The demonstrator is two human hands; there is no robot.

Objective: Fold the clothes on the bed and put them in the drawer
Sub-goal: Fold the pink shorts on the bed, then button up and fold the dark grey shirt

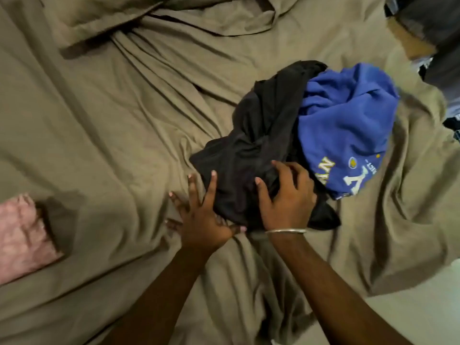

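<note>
While the bed (124,120) is spread with a rumpled olive sheet, a black garment (258,135) and a blue shirt (348,125) are heaped together unfolded on it, so the folding is judged barely begun. No drawer or other container is seen, so everything is left to be put away. The black garment's near edge is gripped by the curled right hand (286,202), while the left hand (199,215) is laid against it with fingers spread.

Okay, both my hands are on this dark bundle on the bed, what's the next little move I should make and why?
Probably lift the crumpled black garment clear of the blue printed shirt and spread it flat on the wrinkled olive bedsheet. The right hand already grips its near edge, the left hand touches it with spread fingers, and it lies bunched against the blue shirt, so it cannot be folded yet.
</note>
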